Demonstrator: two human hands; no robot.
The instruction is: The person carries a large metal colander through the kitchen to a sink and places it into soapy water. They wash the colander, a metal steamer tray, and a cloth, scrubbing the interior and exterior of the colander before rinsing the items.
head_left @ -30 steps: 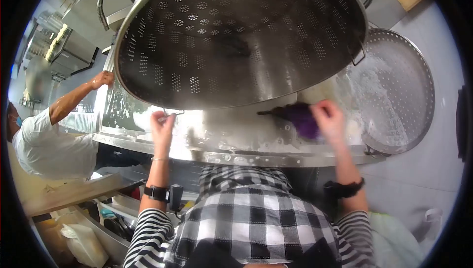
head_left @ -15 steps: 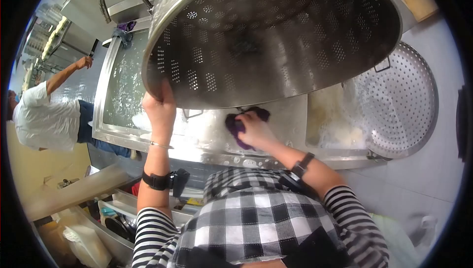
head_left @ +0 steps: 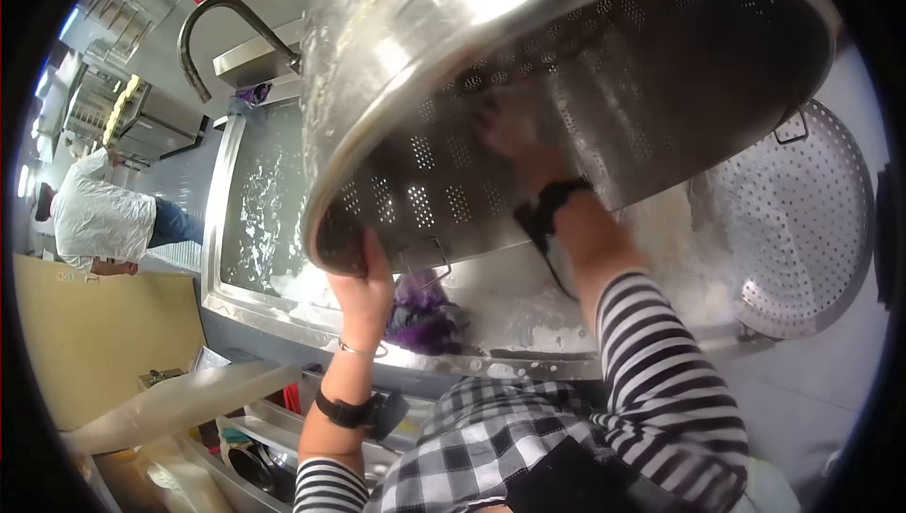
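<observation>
Left hand (head_left: 366,288) clasps the lower rim of the tilted perforated pot (head_left: 566,69) above the sink (head_left: 253,201); right hand (head_left: 514,135) reaches inside it, its grip blurred beyond telling; purple cloth (head_left: 425,315) lies just beneath.

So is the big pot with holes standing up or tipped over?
Tipped over: the pot lies on its side over the sink, left hand gripping its rim, right hand inside it.

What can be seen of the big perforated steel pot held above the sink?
The perforated pot is large, round, of shiny wet steel, with groups of small holes. It is tilted steeply above the foamy sink, its mouth toward the person. A thin wire handle hangs at its lower rim. The left hand grips that rim; the right hand, blurred, reaches inside.
</observation>
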